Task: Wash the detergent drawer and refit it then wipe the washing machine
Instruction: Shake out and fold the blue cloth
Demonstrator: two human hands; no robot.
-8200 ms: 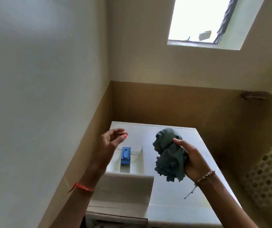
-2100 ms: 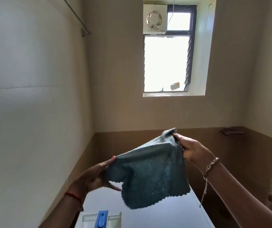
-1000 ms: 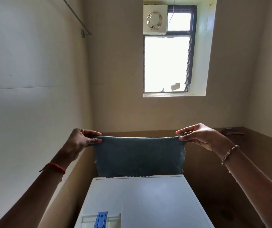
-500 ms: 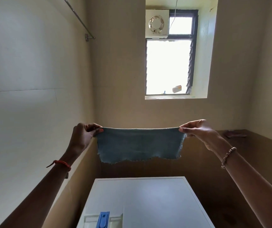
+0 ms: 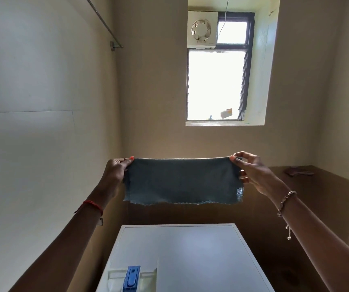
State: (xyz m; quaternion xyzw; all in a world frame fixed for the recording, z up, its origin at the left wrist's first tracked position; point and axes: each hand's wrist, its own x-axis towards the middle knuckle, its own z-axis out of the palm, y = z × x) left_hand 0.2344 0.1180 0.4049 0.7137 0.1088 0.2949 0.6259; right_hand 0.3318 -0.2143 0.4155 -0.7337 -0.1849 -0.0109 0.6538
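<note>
The pale plastic detergent drawer (image 5: 114, 280), fitted with a blue plastic insert (image 5: 131, 278), sits at the bottom edge of the view, below the left hand and nearer than it. It is at the near left corner of the white, flat-topped washing machine (image 5: 190, 256), whose top extends away beneath both hands.

Above the machine, the left hand (image 5: 114, 171) pinches the upper left corner of a grey-blue rectangular knitted cloth (image 5: 182, 180) between thumb and fingers. The right hand (image 5: 251, 173) pinches the upper right corner in the same manner. The cloth is stretched level between the hands, and its scalloped lower edge hangs free, well clear of the machine top.

A red thread (image 5: 91, 205) circles the left wrist, and a beaded bracelet (image 5: 285, 202) the right.

Beyond the hands and above them, a dark-framed bright window (image 5: 215, 85) is set in the beige wall.
</note>
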